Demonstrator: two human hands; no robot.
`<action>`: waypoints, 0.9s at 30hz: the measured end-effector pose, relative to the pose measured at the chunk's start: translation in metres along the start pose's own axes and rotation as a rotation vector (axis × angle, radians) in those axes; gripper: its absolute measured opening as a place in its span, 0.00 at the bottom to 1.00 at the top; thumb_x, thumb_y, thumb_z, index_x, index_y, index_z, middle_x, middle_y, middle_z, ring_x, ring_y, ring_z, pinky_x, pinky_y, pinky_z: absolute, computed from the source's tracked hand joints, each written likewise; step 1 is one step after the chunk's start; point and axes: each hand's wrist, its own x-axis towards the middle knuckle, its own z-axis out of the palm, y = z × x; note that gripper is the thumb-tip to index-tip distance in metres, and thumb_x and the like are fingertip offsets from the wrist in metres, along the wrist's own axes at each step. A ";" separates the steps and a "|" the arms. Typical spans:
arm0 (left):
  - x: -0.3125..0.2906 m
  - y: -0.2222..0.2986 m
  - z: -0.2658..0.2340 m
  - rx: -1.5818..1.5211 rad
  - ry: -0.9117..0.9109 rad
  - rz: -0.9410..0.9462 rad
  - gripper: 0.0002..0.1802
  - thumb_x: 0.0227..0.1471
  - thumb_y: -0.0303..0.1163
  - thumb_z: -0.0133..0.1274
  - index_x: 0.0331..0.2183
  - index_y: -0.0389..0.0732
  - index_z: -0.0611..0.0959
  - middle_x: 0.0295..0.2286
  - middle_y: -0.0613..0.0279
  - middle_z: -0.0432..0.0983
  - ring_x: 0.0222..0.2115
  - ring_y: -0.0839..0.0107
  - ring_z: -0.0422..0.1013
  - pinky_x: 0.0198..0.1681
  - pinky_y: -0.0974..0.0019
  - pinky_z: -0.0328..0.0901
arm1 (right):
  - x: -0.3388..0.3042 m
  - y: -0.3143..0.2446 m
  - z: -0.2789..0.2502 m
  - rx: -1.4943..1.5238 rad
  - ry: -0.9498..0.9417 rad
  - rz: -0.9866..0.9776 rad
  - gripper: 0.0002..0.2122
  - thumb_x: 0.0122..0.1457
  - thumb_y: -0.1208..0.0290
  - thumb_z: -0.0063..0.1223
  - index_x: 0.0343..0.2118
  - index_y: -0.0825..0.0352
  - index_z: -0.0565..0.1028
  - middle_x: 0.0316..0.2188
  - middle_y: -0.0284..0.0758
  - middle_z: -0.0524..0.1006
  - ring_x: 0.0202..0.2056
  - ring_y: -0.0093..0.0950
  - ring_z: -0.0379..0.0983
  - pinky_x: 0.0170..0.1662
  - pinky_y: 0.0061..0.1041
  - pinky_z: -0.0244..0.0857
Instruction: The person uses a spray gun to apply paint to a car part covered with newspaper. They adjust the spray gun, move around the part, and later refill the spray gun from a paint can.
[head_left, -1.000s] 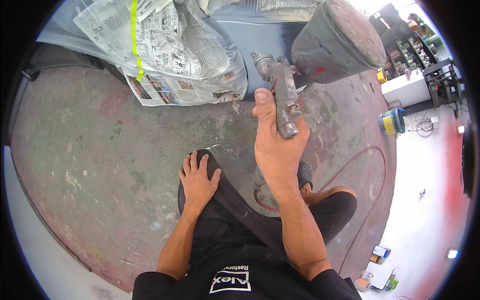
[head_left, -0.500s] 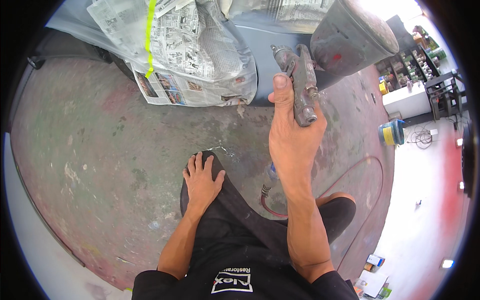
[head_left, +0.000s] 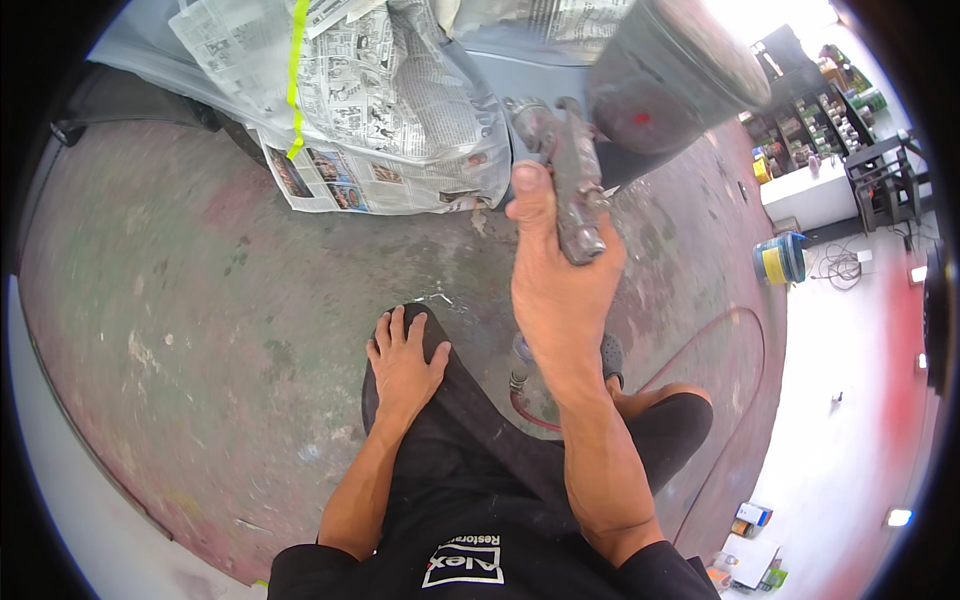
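My right hand (head_left: 568, 275) is wrapped round a metal spray gun (head_left: 578, 180), with the thumb along its left side. A large grey paint cup (head_left: 670, 85) sits on the gun, stained and marked with a red spot. Below the hand a red air hose (head_left: 535, 415) joins a fitting (head_left: 519, 368). In front of the gun is a smooth grey panel (head_left: 530, 75) of a vehicle, partly hidden by cup and hand. Newspaper masking (head_left: 400, 120) covers the area to its left. My left hand (head_left: 405, 365) rests on my knee, fingers spread and holding nothing.
A yellow-green tape strip (head_left: 296, 80) runs down the newspaper. The red hose curves over the stained floor (head_left: 220, 330) at right. Further right stand a blue bucket (head_left: 778, 260), a coiled cable (head_left: 840, 263) and shelves with several cans (head_left: 825, 130). Small boxes (head_left: 750, 518) lie lower right.
My right hand has moved the spray gun and its cup to the left, along the panel; the hose fitting has shifted left too. My left hand stays on the knee.
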 end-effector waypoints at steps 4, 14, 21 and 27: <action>0.000 0.001 -0.003 0.017 0.002 -0.002 0.38 0.63 0.51 0.67 0.68 0.43 0.82 0.74 0.43 0.65 0.76 0.41 0.56 0.75 0.33 0.53 | -0.009 -0.001 -0.025 0.050 0.048 0.176 0.22 0.76 0.51 0.67 0.51 0.72 0.83 0.27 0.22 0.75 0.29 0.13 0.67 0.34 0.21 0.62; 0.000 -0.004 0.005 0.035 0.001 0.038 0.39 0.63 0.51 0.66 0.69 0.43 0.79 0.74 0.43 0.63 0.75 0.39 0.56 0.74 0.30 0.54 | -0.014 0.038 -0.068 0.060 0.118 0.204 0.22 0.74 0.49 0.68 0.49 0.69 0.84 0.31 0.24 0.79 0.27 0.12 0.67 0.31 0.20 0.60; 0.000 -0.002 0.002 0.051 0.031 0.059 0.38 0.64 0.51 0.67 0.68 0.42 0.81 0.73 0.41 0.65 0.74 0.38 0.58 0.73 0.33 0.57 | -0.010 0.031 -0.070 0.149 0.106 0.204 0.22 0.74 0.47 0.67 0.48 0.67 0.84 0.31 0.30 0.81 0.20 0.14 0.66 0.24 0.22 0.61; 0.000 -0.002 0.005 0.060 0.050 0.069 0.38 0.64 0.51 0.67 0.68 0.42 0.81 0.72 0.42 0.66 0.74 0.39 0.58 0.73 0.34 0.58 | -0.004 0.034 -0.075 0.070 0.132 0.234 0.24 0.74 0.46 0.66 0.50 0.67 0.82 0.31 0.31 0.80 0.19 0.15 0.65 0.24 0.23 0.61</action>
